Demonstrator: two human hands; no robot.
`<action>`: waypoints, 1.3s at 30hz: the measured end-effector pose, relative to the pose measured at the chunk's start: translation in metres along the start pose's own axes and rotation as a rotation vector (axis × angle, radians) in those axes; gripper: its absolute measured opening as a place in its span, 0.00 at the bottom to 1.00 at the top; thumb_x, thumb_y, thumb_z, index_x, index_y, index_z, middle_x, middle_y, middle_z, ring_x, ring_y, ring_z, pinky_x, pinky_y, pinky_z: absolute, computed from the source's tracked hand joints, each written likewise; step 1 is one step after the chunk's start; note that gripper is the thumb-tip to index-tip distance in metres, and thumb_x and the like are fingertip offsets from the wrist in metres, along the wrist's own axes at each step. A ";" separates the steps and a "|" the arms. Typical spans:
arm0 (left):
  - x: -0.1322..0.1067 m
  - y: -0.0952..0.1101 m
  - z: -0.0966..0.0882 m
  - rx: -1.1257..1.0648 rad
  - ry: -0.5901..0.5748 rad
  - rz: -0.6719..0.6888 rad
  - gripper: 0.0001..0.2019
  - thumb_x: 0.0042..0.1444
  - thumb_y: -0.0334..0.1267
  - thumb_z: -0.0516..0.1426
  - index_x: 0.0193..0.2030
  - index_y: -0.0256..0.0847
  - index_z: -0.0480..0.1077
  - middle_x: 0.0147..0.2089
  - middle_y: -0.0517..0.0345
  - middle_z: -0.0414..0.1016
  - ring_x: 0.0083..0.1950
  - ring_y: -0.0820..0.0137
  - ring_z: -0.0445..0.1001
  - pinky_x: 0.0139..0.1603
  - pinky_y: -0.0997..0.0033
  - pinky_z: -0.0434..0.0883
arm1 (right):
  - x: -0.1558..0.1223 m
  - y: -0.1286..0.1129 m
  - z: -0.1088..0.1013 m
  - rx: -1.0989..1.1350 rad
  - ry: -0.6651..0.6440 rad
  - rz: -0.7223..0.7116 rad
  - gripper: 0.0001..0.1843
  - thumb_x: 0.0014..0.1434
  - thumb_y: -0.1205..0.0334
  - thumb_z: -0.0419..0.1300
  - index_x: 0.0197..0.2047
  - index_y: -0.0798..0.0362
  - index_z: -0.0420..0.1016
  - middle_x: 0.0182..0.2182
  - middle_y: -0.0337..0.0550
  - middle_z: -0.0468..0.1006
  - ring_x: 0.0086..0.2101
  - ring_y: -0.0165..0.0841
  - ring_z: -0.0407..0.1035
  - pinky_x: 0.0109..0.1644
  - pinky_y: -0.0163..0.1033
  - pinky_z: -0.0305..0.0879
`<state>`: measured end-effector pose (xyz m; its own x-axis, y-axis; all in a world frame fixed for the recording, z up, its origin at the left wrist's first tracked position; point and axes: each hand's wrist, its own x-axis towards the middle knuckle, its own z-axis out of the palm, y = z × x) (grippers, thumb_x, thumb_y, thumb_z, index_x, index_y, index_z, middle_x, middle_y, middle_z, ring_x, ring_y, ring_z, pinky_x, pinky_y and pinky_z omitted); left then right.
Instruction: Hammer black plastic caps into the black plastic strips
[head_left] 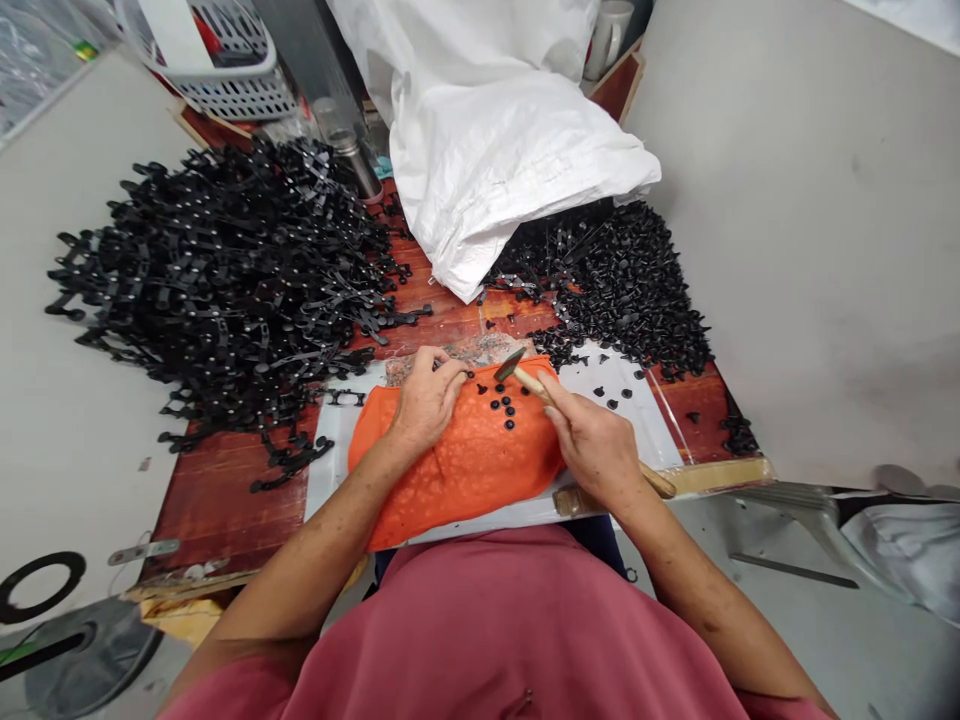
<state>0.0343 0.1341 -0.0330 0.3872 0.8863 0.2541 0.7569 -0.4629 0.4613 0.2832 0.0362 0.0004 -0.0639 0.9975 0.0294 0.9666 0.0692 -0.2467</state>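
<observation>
My right hand [600,440] is wrapped round the wooden handle of a small hammer [532,382]. The hammer's dark metal head is raised a little over the far edge of an orange cloth [450,480]. My left hand [429,400] is closed at that same edge, its fingertips pinched on a small black plastic part [470,374], mostly hidden by the fingers. Several round black studs [505,402] lie on the cloth between my hands. Beyond the cloth is a worn, speckled block [487,349].
A tall heap of black linked plastic strips [240,260] stands at left. To the right lies a pile of small black studs [637,290], partly under a white sack [502,150]. Behind are a steel flask [356,165] and a white basket [232,85]. Grey partitions flank the red table [217,510].
</observation>
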 end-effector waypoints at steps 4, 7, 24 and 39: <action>-0.001 0.004 -0.015 -0.010 0.004 -0.036 0.09 0.69 0.36 0.50 0.45 0.40 0.71 0.46 0.50 0.67 0.49 0.63 0.70 0.55 0.61 0.70 | 0.002 0.000 -0.006 -0.012 -0.021 0.011 0.27 0.74 0.57 0.49 0.74 0.40 0.62 0.43 0.41 0.84 0.36 0.34 0.77 0.36 0.37 0.65; -0.004 0.006 -0.024 0.036 -0.010 -0.074 0.08 0.68 0.37 0.50 0.42 0.41 0.69 0.45 0.50 0.67 0.48 0.61 0.69 0.54 0.60 0.70 | 0.009 -0.010 -0.005 -0.049 -0.075 -0.025 0.27 0.75 0.56 0.49 0.75 0.37 0.60 0.44 0.41 0.84 0.36 0.34 0.77 0.36 0.36 0.64; -0.014 0.026 -0.023 0.068 -0.151 -0.136 0.13 0.71 0.41 0.47 0.38 0.42 0.69 0.43 0.52 0.68 0.44 0.64 0.71 0.46 0.64 0.69 | 0.000 -0.008 -0.009 -0.082 -0.132 -0.055 0.28 0.73 0.58 0.52 0.74 0.37 0.61 0.41 0.41 0.85 0.33 0.33 0.77 0.34 0.36 0.62; -0.020 0.029 -0.005 0.152 -0.163 -0.137 0.16 0.73 0.42 0.46 0.36 0.42 0.68 0.42 0.53 0.69 0.40 0.65 0.71 0.42 0.67 0.66 | -0.015 0.014 -0.006 0.049 -0.005 0.036 0.27 0.74 0.58 0.51 0.73 0.39 0.63 0.49 0.41 0.85 0.38 0.35 0.79 0.38 0.37 0.68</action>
<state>0.0461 0.1031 -0.0202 0.3461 0.9367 0.0526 0.8737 -0.3422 0.3458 0.2994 0.0222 0.0020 -0.0304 0.9994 0.0144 0.9552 0.0333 -0.2942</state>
